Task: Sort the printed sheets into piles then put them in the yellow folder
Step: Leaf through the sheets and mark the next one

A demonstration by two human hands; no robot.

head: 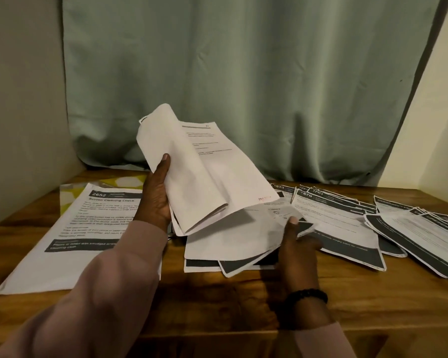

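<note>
My left hand (157, 195) grips a curled bundle of printed sheets (192, 166) raised above the table's middle, thumb on its back. My right hand (296, 244) pinches the edge of a bent sheet (233, 233) lifted off a small pile (204, 264) just below the bundle. At the left lies a flat pile topped by a sheet headed 2652 (70, 236). Under that pile's far corner shows the yellow folder (119, 182) with pale spots. More sheets with dark headers are fanned out on the right (334, 215) and far right (419, 233).
The wooden table (217, 301) has bare surface along its near edge. A green curtain (243, 86) hangs behind it, with walls close on both sides. A black bead bracelet (307, 295) sits on my right wrist.
</note>
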